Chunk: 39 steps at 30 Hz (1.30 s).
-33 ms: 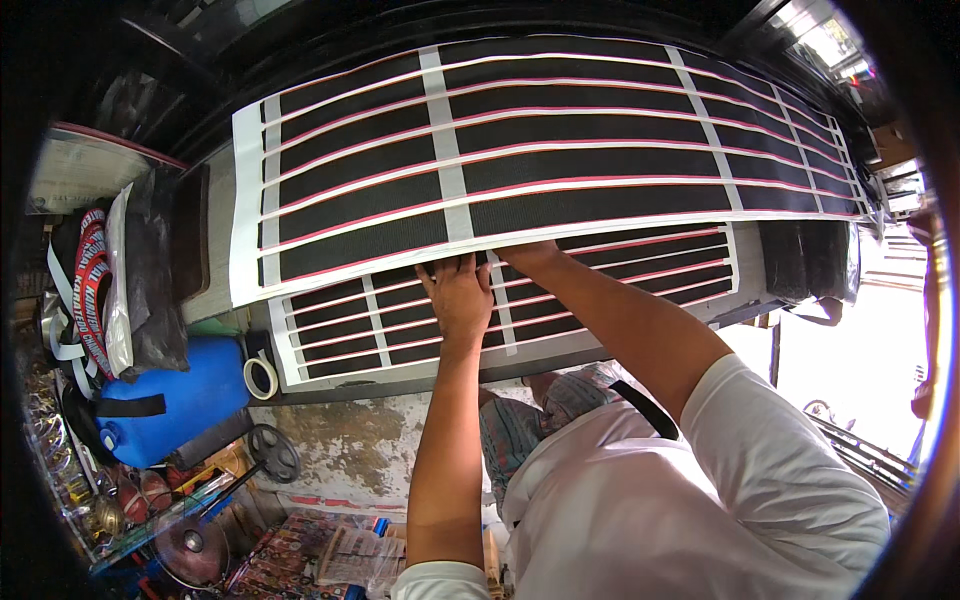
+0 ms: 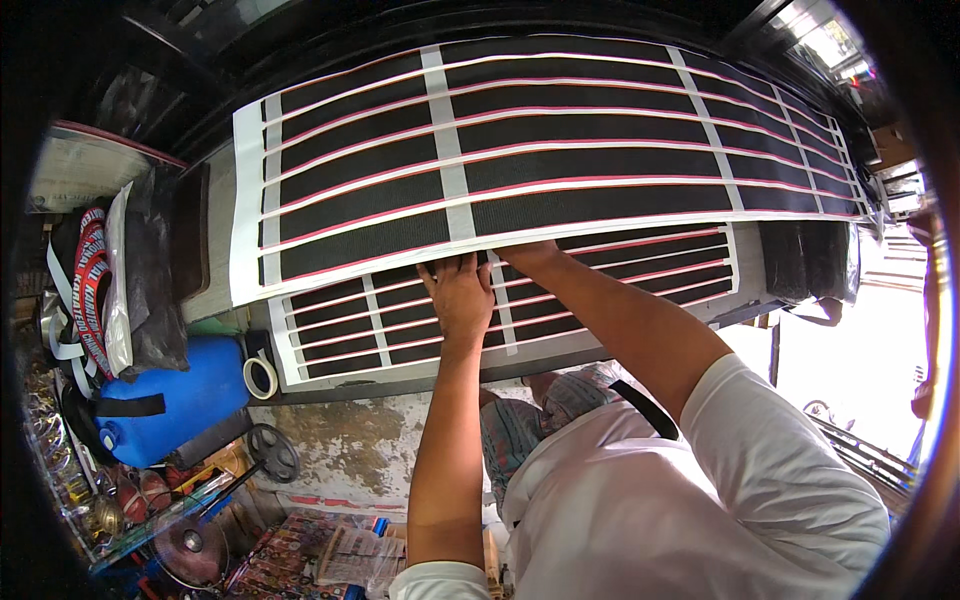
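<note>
My left hand point(image 2: 464, 302) lies palm down on a lower sheet with black and white stripes point(image 2: 425, 330), its fingers stretched and slightly apart. Its fingertips reach the near edge of a larger sheet point(image 2: 590, 128) that overhangs from above. This upper sheet carries wide black bands, white strips with thin red edging, and pale grey cross strips. My right hand point(image 2: 530, 256) goes beneath the upper sheet's near edge, just right of the left hand. Only its back and wrist show; the fingers are hidden, so what they touch cannot be seen.
Left of the grey table point(image 2: 212, 300) stand a blue jug point(image 2: 190, 395) and a roll of tape point(image 2: 260, 378). A black plastic bundle point(image 2: 812, 262) sits at the right end. Below left are a fan point(image 2: 192, 545), a black handwheel point(image 2: 275, 452) and assorted clutter.
</note>
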Motion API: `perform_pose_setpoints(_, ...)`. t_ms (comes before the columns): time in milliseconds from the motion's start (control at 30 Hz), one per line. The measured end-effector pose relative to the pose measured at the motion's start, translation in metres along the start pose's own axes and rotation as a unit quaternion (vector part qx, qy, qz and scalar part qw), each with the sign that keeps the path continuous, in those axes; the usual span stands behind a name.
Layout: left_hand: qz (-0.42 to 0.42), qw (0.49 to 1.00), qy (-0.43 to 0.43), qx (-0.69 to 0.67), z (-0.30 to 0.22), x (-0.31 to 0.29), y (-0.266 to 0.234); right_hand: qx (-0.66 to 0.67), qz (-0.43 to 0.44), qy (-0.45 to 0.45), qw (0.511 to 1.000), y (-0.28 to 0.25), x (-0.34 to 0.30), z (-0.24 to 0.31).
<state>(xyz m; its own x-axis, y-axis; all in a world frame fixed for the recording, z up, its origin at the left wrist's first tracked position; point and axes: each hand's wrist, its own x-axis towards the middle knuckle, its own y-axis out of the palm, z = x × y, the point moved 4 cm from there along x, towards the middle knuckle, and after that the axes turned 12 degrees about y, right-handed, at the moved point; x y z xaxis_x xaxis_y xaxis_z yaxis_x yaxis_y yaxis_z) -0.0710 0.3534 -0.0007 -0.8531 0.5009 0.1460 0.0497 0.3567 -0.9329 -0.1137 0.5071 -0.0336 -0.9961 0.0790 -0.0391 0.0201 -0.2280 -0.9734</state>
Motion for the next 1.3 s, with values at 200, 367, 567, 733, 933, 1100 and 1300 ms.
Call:
perform_pose_setpoints(200, 0.024, 0.999, 0.007, -0.023, -0.010, 0.020, -0.001, -0.558, -0.358, -0.059, 0.747, 0.074, 0.022, -0.041)
perform_pose_setpoints(367, 0.024, 1.000, -0.011, 0.003, 0.006, 0.008, 0.007, -0.178, -0.230, -0.065, 0.955, 0.027, 0.018, 0.000)
perform_pose_setpoints(567, 0.046, 0.999, -0.021, -0.019, 0.005, 0.010, 0.008, 0.035, 0.014, 0.009, 0.999, -0.002, 0.013, 0.000)
perform_pose_setpoints(733, 0.055, 0.998, -0.029, -0.022, 0.005, 0.010, 0.005, 0.053, -0.012, 0.016, 0.998, 0.006, 0.002, -0.004)
perform_pose_setpoints(933, 0.052, 0.998, -0.030, -0.032, 0.004, 0.010, 0.003, 0.003, -0.156, -0.079, 0.985, 0.009, -0.013, -0.014)
perform_pose_setpoints(1100, 0.047, 0.998, -0.035, -0.039, 0.004, 0.011, -0.001, 0.014, -0.150, -0.063, 0.987, 0.006, -0.018, -0.018)
perform_pose_setpoints(1300, 0.055, 0.997, -0.038, -0.031, 0.003, 0.011, -0.003, 0.058, -0.111, -0.077, 0.989, -0.005, -0.020, -0.019)
